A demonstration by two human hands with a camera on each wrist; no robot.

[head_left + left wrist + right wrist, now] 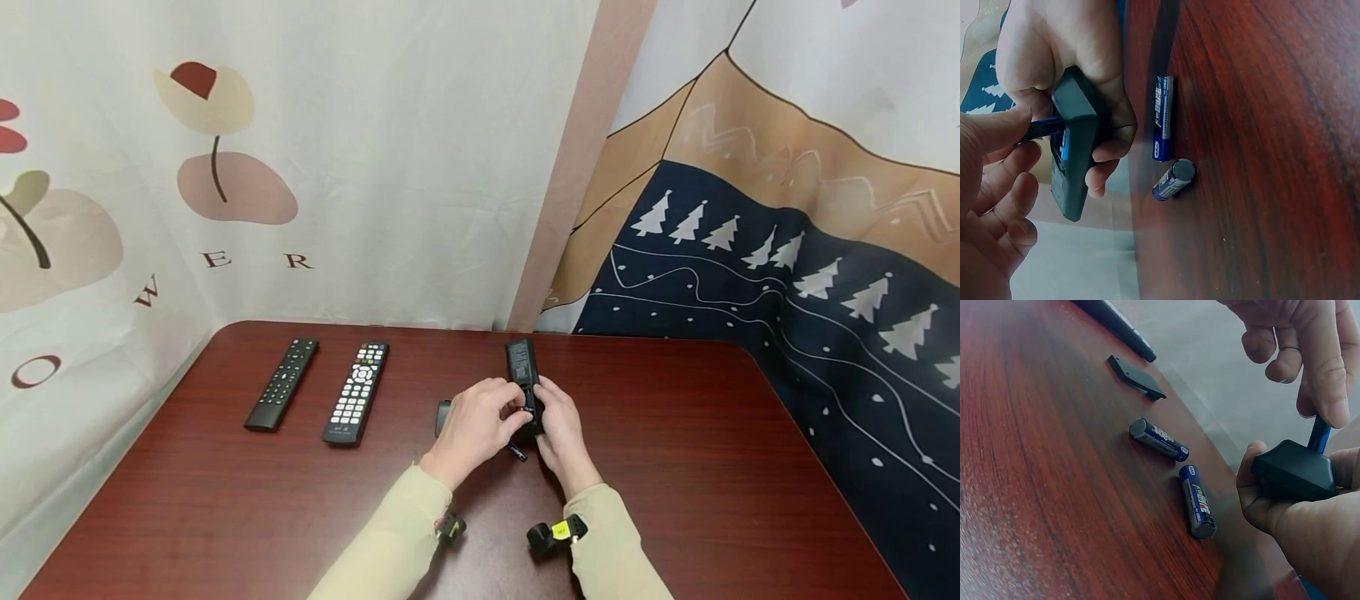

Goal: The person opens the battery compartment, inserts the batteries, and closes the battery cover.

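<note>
My right hand (561,429) grips a black remote control (522,362) from its right side, the back face turned up with its battery bay uncovered. Between thumb and fingertips my left hand (476,421) pinches a blue battery (1044,129), which stands tilted with one end at the bay. Something blue, seemingly another battery (1065,145), shows inside the bay in the left wrist view. Below the hands, two loose blue batteries lie on the table, one battery (1159,440) close to the other battery (1197,503). The left hand partly hides the bay in the head view.
A small black battery cover (1136,378) lies on the table left of the loose batteries. Farther left are a remote with white buttons (357,396) and a slim black remote (282,385). The dark red table (187,500) meets printed curtains (412,167) at its back edge.
</note>
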